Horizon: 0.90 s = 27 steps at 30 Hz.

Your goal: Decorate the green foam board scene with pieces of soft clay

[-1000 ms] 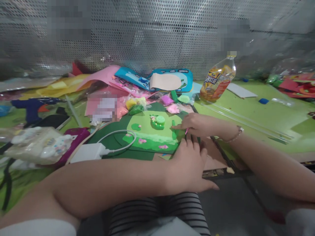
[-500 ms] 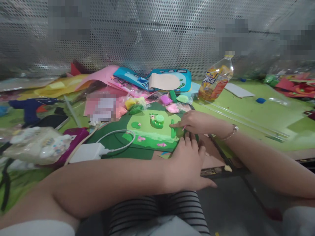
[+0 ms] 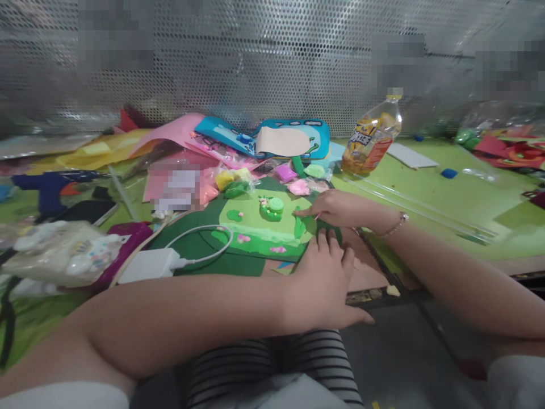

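Note:
A light green clay picture (image 3: 255, 218) lies on dark green sheets, with a raised green snail-like figure (image 3: 275, 209) at its middle and pink bits along its lower strip. My left hand (image 3: 326, 278) rests on the near right edge, fingers spread, thumb out over the table's edge. Just above it is my right hand (image 3: 340, 209); its index fingertip touches an upright green clay strip (image 3: 300, 222) on the picture's right side. A thin pink stick (image 3: 318, 216) pokes out from under its curled fingers, most of it hidden.
Bagged clay lumps (image 3: 284, 172) lie behind the picture. A tilted plastic bottle (image 3: 371, 139) stands at back right. A white charger (image 3: 149, 265) with its cable, a phone (image 3: 91, 213) and a glue gun (image 3: 49, 190) are on the left. Clear sticks (image 3: 426, 210) lie right.
My right index finger has shifted slightly up and right along the green clay strip, whose top now looks forked. My left hand stays in place. The view has moved slightly.

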Each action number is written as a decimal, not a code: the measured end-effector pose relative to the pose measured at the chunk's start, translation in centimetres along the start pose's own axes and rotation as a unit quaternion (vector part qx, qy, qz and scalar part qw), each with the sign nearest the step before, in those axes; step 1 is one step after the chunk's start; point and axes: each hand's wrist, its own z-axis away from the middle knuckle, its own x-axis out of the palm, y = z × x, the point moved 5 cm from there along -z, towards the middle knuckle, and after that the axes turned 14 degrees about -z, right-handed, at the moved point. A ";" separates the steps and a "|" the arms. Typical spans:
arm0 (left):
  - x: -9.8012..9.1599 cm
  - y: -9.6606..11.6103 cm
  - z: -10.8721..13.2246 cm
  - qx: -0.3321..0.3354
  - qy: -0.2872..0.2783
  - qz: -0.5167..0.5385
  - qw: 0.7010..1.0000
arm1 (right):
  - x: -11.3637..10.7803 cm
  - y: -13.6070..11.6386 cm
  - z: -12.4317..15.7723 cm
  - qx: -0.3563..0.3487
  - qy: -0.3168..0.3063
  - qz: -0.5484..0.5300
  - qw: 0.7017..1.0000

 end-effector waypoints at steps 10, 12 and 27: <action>-0.2 -0.1 -0.1 -0.003 -0.005 0.003 1.000 | 0.1 -0.3 -0.1 0.018 -0.005 -0.007 1.000; -0.2 0.0 -0.1 -0.003 -0.007 0.002 1.000 | 0.2 -0.5 -0.1 0.018 -0.015 -0.007 1.000; 0.1 0.1 -0.1 -0.004 0.004 -0.005 1.000 | 0.5 -0.9 0.0 0.006 -0.052 -0.006 0.999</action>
